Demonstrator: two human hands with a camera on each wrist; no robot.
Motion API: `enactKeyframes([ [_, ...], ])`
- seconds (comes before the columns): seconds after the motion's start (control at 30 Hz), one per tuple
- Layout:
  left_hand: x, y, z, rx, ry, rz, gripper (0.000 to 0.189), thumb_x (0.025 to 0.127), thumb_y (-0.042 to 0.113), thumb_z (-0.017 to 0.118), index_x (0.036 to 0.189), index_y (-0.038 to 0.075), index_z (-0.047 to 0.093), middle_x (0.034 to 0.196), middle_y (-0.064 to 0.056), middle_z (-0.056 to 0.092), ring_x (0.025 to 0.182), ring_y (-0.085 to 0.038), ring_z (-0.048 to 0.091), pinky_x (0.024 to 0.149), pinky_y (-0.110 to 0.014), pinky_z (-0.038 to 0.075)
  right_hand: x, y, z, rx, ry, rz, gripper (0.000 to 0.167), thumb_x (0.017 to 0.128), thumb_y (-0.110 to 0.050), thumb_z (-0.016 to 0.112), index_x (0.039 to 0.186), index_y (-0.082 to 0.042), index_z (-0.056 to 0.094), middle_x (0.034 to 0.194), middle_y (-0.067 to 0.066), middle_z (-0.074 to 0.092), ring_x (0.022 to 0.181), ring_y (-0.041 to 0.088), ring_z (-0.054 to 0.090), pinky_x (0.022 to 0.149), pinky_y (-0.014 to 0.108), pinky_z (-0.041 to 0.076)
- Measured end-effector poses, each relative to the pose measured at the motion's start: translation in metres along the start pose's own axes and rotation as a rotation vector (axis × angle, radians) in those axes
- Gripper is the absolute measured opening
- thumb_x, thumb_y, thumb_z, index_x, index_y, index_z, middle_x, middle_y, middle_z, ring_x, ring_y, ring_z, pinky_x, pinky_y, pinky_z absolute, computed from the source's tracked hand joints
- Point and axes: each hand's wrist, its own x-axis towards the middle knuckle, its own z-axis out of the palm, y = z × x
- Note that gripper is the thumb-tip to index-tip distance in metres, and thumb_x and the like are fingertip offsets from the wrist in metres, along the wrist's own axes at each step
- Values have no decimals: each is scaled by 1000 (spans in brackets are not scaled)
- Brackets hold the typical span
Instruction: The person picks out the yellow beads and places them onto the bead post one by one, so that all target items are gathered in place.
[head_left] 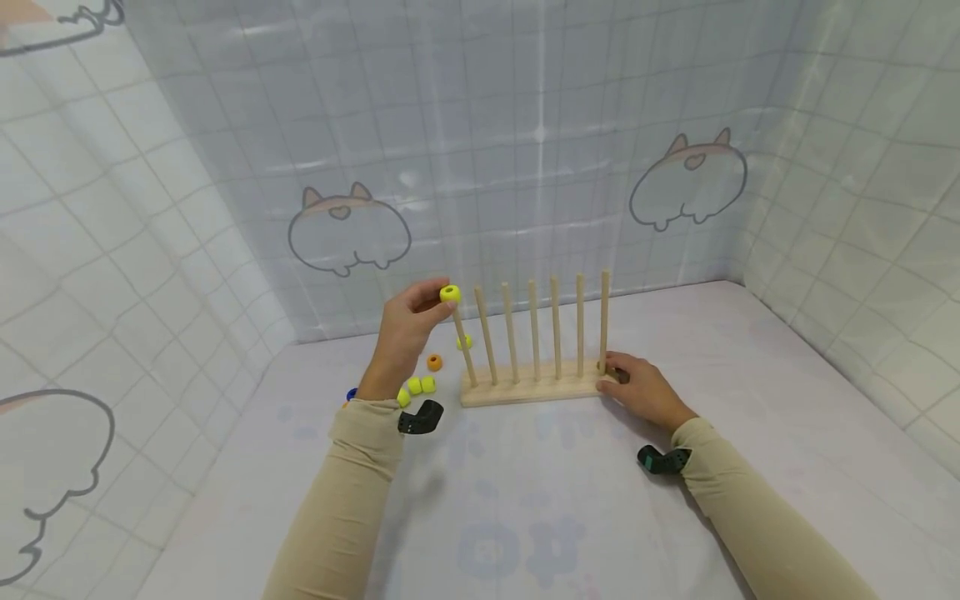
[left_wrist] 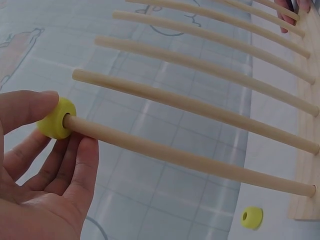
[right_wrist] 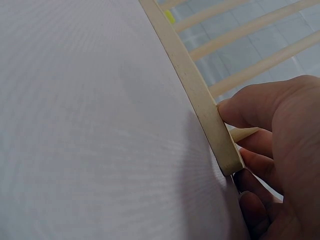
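Note:
In the head view, my left hand (head_left: 405,325) pinches a yellow bead (head_left: 450,293) at the top of the leftmost peg (head_left: 465,346). The left wrist view shows the peg's tip at the hole of this bead (left_wrist: 64,125), with the thumb on one side and fingertips below. Several bare upright pegs stand in a row on a pale wooden base (head_left: 536,397). My right hand (head_left: 641,387) grips the right end of that base, thumb at the front edge and fingers curled behind, as the right wrist view also shows.
Loose beads lie left of the base: a yellow bead (head_left: 464,342) behind the leftmost peg, an orange bead (head_left: 434,362), more yellow beads (head_left: 428,383), and a blue bead (head_left: 352,393) partly covered by the left wrist. A tiled-pattern sheet (head_left: 480,167) hangs behind the table.

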Motion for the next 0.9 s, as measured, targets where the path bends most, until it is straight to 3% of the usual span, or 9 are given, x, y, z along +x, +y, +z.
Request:
enactKeyframes([
  [0.9,1,-6,1,38,-6,-31,38,95,15,71,131,6,64,127,-10,62,115,-21,58,105,-36,45,1,1,1,8,1,9,47,94,-17,70,132,8,59,147,25,47,133,44,45,109,56,38],
])
